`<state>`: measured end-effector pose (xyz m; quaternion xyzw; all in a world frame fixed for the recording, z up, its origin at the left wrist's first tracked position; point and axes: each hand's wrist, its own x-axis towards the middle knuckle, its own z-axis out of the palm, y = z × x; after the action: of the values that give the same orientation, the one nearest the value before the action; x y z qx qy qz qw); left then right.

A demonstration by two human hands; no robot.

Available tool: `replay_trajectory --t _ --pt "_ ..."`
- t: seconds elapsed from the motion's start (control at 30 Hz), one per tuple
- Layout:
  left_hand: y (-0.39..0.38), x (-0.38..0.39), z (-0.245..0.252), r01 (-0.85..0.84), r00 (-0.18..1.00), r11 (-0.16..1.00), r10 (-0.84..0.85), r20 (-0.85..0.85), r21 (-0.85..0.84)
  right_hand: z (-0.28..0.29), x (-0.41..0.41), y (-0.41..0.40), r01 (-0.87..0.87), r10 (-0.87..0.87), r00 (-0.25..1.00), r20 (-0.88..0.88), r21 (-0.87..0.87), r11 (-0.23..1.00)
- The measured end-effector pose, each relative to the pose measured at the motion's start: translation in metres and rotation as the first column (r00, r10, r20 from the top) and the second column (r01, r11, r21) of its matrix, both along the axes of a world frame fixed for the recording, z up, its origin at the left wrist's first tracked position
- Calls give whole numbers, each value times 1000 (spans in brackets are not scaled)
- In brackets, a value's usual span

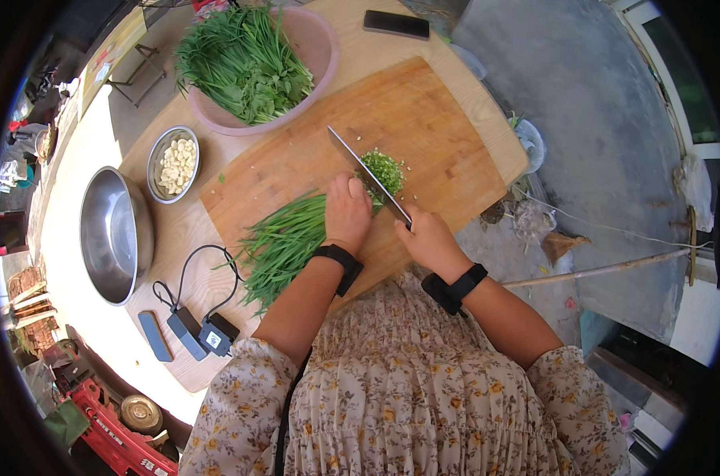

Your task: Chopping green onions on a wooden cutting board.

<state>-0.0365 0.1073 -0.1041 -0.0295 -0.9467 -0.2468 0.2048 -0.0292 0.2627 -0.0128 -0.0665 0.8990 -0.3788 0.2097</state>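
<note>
My right hand [430, 241] grips the handle of a broad kitchen knife [369, 175], its blade slanting up and left across the wooden cutting board [455, 149]. Under my left hand [347, 213] a bunch of long green chives [288, 241] is pressed to the board, fingers curled close to the blade. The leafy ends spread left past the board's near edge. A small heap of finely chopped chives [385, 171] lies just right of the blade, with stray bits around it. The cut ends beside the blade are mostly hidden by my fingers and the knife.
Behind the board stands a pink basket [327, 59] full of greens. Left are a small metal bowl of peeled garlic cloves [178, 166] and a large steel bowl [113, 235]. Cabled black devices [187, 333] lie near left. A phone [396, 24] rests at the far edge.
</note>
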Motion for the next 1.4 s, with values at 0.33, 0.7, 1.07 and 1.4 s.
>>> replay_trajectory --t 0.33,0.7,1.07,1.4 --pt "0 1 2 4 1000 1000 -4 27 -7 0 -1 3 -91 88 995 38 92 992" --pt "-2 -1 -2 29 996 999 -32 82 41 -27 -9 -9 -92 77 992 103 145 985" --pt "-1 0 -5 27 998 998 -30 58 61 -37 -11 -8 -16 15 999 32 24 1000" --pt "-2 4 1 -10 997 997 4 73 81 7 -3 -6 -73 71 997 38 67 995"
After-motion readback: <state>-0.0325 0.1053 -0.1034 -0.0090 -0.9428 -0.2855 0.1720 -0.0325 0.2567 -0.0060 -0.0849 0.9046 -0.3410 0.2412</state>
